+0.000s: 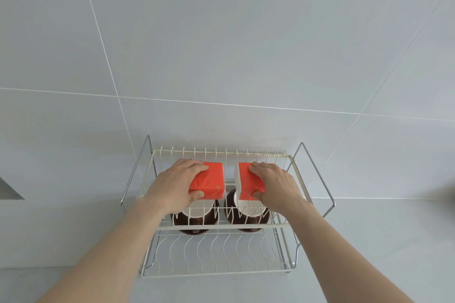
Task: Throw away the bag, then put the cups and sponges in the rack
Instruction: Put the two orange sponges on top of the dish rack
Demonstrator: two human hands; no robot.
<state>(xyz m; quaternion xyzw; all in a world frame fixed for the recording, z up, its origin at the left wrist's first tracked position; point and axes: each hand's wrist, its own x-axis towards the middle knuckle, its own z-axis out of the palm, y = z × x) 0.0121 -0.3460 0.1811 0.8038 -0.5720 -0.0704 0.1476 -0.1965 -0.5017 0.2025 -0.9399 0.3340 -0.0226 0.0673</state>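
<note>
A tiled wall (221, 44) rises behind a pale desk (381, 241). On the desk stands a two-level wire rack (221, 270). Two dark cups (194, 219) with white insides sit side by side on its lower level. Above them, at the upper level, the left hand (172, 184) has its grip pinching one orange sponge (211, 182), and the right hand (275, 187) pinches the other orange sponge (248, 183), thumbs on the near edges.

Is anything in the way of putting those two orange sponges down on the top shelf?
Nothing visible blocks them. The left hand holds the left sponge and the right hand holds the right sponge, both right over the rack top tier. The two cups sit on the tier below, not in the way.
</note>
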